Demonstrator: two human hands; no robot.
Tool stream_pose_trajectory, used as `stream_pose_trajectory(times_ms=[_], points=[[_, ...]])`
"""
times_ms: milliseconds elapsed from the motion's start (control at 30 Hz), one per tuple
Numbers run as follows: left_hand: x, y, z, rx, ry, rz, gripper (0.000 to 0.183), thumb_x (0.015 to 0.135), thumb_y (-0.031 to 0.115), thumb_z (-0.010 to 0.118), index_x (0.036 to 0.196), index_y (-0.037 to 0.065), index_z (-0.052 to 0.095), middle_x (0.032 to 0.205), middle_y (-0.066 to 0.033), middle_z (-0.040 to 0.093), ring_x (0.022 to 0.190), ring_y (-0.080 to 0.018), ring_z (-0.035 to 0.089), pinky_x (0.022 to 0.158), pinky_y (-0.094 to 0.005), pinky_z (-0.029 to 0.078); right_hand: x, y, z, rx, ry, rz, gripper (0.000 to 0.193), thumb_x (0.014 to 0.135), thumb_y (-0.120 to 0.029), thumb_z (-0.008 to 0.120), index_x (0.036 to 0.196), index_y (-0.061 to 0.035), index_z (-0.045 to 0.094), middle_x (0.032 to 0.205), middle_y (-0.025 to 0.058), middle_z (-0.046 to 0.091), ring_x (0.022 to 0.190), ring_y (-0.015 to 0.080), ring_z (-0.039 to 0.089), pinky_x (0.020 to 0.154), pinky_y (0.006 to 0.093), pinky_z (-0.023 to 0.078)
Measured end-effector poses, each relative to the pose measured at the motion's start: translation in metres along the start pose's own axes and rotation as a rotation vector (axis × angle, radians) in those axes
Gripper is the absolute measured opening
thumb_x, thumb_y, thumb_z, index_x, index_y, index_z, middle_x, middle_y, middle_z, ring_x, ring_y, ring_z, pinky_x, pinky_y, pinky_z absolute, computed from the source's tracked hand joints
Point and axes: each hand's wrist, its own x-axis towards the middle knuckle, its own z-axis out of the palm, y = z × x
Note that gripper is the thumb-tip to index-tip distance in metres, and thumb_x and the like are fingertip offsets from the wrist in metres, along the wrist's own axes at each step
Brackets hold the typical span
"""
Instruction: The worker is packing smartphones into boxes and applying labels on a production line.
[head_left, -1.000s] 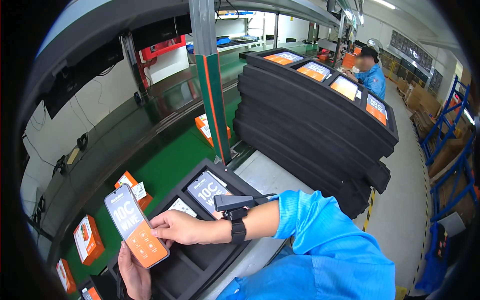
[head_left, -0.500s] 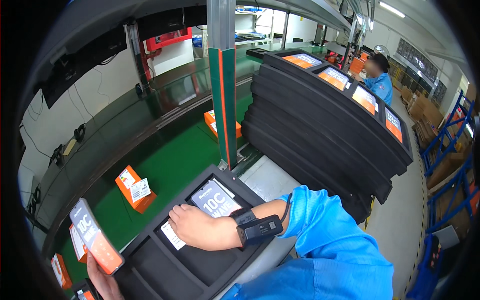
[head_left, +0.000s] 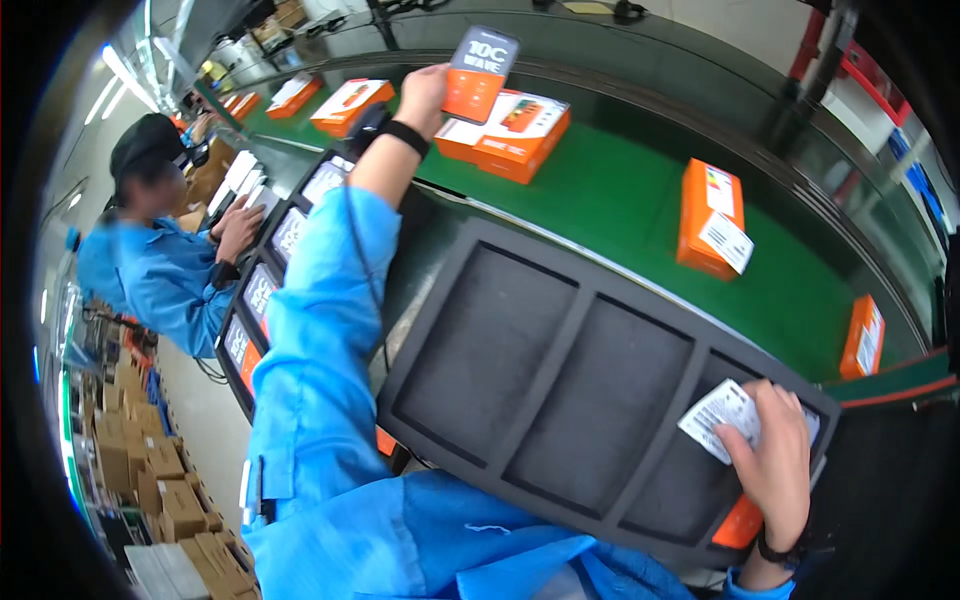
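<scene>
A: In the head view, what's under the work?

B: A black tray [head_left: 600, 400] with sunken slots, slanting across in front of the person. Along its far side runs a green belt [head_left: 620, 225] with orange boxes [head_left: 520, 150] spread on it, 1 of them with a white sticker [head_left: 727, 240]

A: And the room?

B: On the left a co-worker [head_left: 160, 255] in blue, wearing a dark cap, is at another tray [head_left: 233, 383] with 4 small phones [head_left: 290, 232] in it. Brown cartons [head_left: 150, 460] are stacked on the floor beyond

A: Where's the held phone [head_left: 482, 75]?

B: Out past the tray, in the left hand [head_left: 425, 98], overlapping an orange box from here; I can't tell if they touch

A: Which way does it point?

B: Grey top end away from the person, orange end nearer, screen toward the camera. Its long axis leans a little right of straight up

A: The fingers?

B: On the left, closed on the phone's lower left edge, the tips behind it hidden. The right hand [head_left: 775, 450] has thumb and fingers pinched on a white slip [head_left: 722, 415] above the tray's right end
</scene>
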Motion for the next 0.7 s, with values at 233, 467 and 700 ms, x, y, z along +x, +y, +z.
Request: stream_pose_trajectory(times_ms=[233,467,700], points=[[0.073,-0.111,-0.052,0.714,0.205,0.069,0.028,0.085,0.023,0.06,0.098,0.001,0.072,0.097,-0.021,0.069,0.092,-0.032,0.068,0.081,-0.0382,0.051,0.014,-0.007,0.016,0.0,-0.078,-0.076,0.034,0.063,-0.007,0.077,0.092,-0.0008,0.06,0.082,0.0147,0.058,0.08,0.0347,0.053,0.075,0.0399,0.038],[0.095,-0.145,-0.039,0.691,0.114,-0.004,0.027,0.086,0.024,0.059,0.098,0.005,0.073,0.091,-0.0172,0.071,0.084,-0.0297,0.069,0.078,-0.0369,0.052,0.023,-0.007,0.0,0.05,-0.204,-0.07,0.03,0.077,-0.009,0.067,0.105,-0.0028,0.061,0.091,0.0143,0.059,0.089,0.0334,0.055,0.077,0.0403,0.04],[0.028,-0.106,-0.02,1.542,0.176,0.524,0.041,0.091,0.047,0.05,0.108,0.016,0.072,0.127,-0.0197,0.054,0.122,-0.0373,0.045,0.097,-0.048,0.043,0.033,-0.009,0.024,0.062,-0.14,-0.061,0.033,0.063,-0.009,0.077,0.09,-0.0013,0.061,0.081,0.0126,0.058,0.08,0.0326,0.053,0.074,0.0385,0.037]])
